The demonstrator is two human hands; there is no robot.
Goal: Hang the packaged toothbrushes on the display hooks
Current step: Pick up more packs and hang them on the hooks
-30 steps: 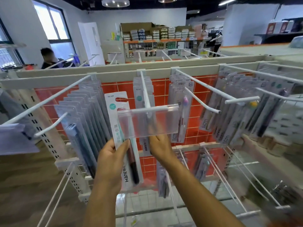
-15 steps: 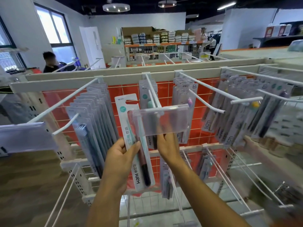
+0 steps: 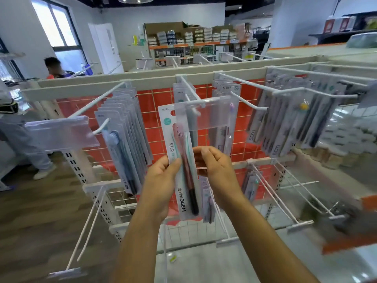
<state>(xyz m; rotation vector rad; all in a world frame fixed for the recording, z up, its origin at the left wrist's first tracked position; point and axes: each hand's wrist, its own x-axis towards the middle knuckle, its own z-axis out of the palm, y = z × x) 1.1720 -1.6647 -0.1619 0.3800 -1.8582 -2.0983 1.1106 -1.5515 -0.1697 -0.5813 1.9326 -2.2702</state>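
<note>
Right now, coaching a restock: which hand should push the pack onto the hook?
Left. The left hand grips the pack, its top up by the hook; the right hand merely sits beside the pack's edge.

Packaged toothbrush (image 3: 184,180) — white matt card backing, glossy clear plastic blister over it, printed lettering. Display hooks (image 3: 244,82): thin metal wire, smooth white coating. Label holder (image 3: 212,117) on middle hook: translucent plastic, smooth, slight sheen. Hanging packs (image 3: 124,139) at left: same shiny clear plastic on pale card. Back panel (image 3: 152,127) — red-orange, glossy, white wire grid over it. Rack upright (image 3: 75,166): cream painted metal, slotted. Floor (image 3: 30,211): wood-look planks, matt.
</note>
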